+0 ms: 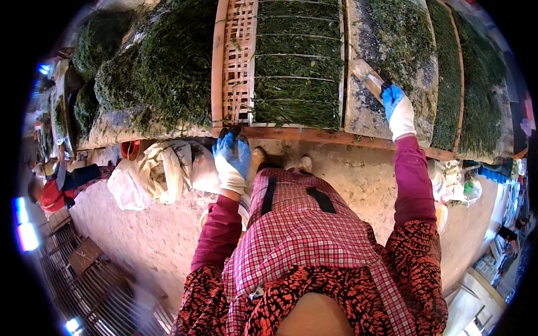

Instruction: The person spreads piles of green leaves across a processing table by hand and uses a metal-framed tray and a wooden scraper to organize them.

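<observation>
Both hands wear white gloves with blue coating. My right hand grips a flat wooden-looking scraper, which lies slanted over a worn board scattered with green plant bits. My left hand rests its dark-stained fingertips at the wooden front rail, by the lower corner of a woven bamboo tray; whether it grips the edge is unclear. Between the hands, a white-edged frame with thin crossbars holds rows of chopped green strands.
Large heaps of green strands cover the bench at left; more green layers lie at right. White sacks and a red bucket are below the bench edge. A co-worker in red is at far left, slatted racks lower left.
</observation>
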Available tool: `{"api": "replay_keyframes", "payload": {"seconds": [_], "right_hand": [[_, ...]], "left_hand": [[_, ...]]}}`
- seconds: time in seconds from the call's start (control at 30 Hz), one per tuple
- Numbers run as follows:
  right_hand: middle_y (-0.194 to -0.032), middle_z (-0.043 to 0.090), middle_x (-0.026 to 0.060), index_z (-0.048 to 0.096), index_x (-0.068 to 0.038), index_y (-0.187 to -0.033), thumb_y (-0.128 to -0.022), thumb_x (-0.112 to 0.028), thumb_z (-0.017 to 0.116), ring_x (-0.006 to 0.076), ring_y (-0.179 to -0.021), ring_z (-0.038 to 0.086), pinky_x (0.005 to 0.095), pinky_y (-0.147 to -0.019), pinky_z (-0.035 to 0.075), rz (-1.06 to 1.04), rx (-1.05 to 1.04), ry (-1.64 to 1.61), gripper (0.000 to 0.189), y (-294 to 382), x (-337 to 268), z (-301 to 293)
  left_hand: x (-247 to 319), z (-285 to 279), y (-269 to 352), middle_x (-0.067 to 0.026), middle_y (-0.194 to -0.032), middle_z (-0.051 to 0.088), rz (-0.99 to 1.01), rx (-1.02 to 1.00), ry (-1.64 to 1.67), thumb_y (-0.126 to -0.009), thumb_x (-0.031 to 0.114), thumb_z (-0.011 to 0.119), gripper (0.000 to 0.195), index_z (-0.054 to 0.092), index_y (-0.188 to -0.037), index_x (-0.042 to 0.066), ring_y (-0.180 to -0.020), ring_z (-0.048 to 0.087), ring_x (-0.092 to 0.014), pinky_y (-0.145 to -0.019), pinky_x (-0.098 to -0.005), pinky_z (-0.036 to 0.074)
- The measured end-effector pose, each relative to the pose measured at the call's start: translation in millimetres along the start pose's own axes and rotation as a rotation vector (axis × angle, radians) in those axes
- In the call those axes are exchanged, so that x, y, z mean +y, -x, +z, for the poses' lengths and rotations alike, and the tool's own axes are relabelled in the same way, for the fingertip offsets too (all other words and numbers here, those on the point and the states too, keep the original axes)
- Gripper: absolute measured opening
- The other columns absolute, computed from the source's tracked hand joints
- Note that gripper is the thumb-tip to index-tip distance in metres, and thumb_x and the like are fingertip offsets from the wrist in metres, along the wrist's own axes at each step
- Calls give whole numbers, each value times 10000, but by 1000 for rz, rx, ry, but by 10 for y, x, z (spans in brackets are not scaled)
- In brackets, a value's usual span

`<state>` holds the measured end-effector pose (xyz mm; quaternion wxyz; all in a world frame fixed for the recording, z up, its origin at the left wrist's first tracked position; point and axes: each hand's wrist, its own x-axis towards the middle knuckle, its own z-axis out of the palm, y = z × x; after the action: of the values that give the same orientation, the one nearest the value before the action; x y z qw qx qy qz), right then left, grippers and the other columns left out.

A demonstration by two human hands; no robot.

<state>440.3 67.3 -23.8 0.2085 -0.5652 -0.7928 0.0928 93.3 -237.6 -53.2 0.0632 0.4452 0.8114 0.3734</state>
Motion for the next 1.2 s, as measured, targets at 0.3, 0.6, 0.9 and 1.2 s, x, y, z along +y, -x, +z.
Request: {"api": "replay_keyframes", "payload": {"seconds": [0.3, 0.6, 0.9, 1.2], "right_hand": [[-978, 700, 142, 616, -74, -1176, -908, -69, 574, 293, -893, 683, 400, -778, 551, 54, -191, -474, 271, 855, -1027, -77], [-978, 628, -18, 621, -6, -1169, -964, -172, 615, 114, -836, 528, 274, -778, 467, 422, -228, -1012, 264, 772, -858, 383], [-993, 628, -63, 609, -70, -1237, -951, -220, 610, 57, -803, 554, 217, -698, 457, 545, -30, -1488, 323, 772, -328, 262], [-927, 703, 127, 643, -124, -1120, -865, -227, 611, 319, -745, 671, 383, -694, 549, -408, -374, -296, 277, 1407, -1142, 421]], "left_hand": [[-159, 326, -59, -173, -1165, 667, -25, -73, 19, -948, 269, 546, 391, 606, -1249, 27, -1085, 608, -368, -1053, -432, 381], [-541, 437, -275, -102, -1076, 674, -260, -127, 638, -1034, 240, 482, 368, 604, -1223, -52, -980, 606, -150, -866, -282, 473], [357, -227, -263, -165, -1272, 614, -605, -108, 1320, -1064, 414, 346, 559, 490, -1380, -24, -1156, 591, -256, -1048, -382, 446], [756, -264, -258, -177, -1333, 561, -799, -200, 1901, -1023, 483, 432, 574, 444, -1394, 45, -1154, 604, -336, -924, -459, 551]]}}
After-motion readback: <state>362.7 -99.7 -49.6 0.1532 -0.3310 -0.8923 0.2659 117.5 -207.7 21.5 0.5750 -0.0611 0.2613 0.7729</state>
